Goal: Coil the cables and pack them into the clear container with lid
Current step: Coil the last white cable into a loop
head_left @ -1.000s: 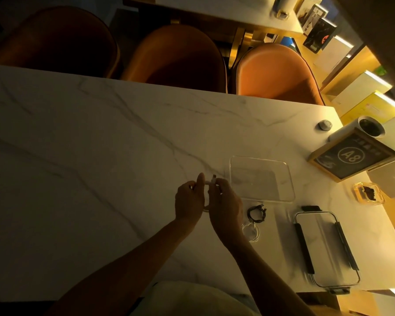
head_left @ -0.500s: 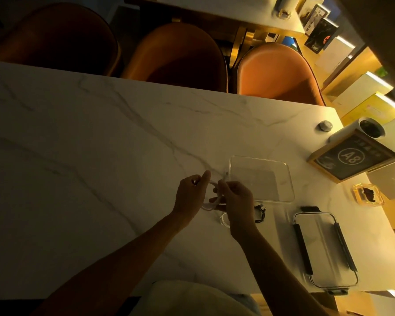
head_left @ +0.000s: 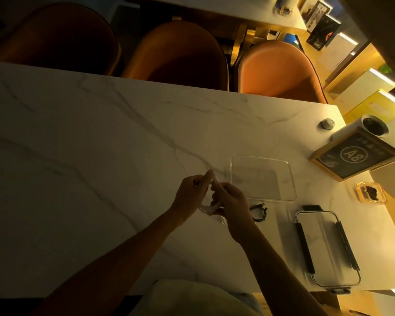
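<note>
- Near the centre of the head view, slightly low, the left hand [head_left: 191,192] and right hand [head_left: 232,202] meet above the marble counter [head_left: 100,156], both curled round a white cable [head_left: 206,207]; its loop sags between and below them.
- Left fingers [head_left: 208,176] pinch the cable at the top, touching the right hand's fingertips.
- Just right of the right hand, a coiled black cable [head_left: 259,212] lies on the counter.
- Right of centre, the clear container [head_left: 290,179] sits open, with no cable inside it.
- Lower right, its lid [head_left: 326,249] with dark clips lies flat near the counter's edge, apart from the container.
- Far right, a framed sign marked A8 [head_left: 354,155] stands beside a white cylinder [head_left: 372,126].
</note>
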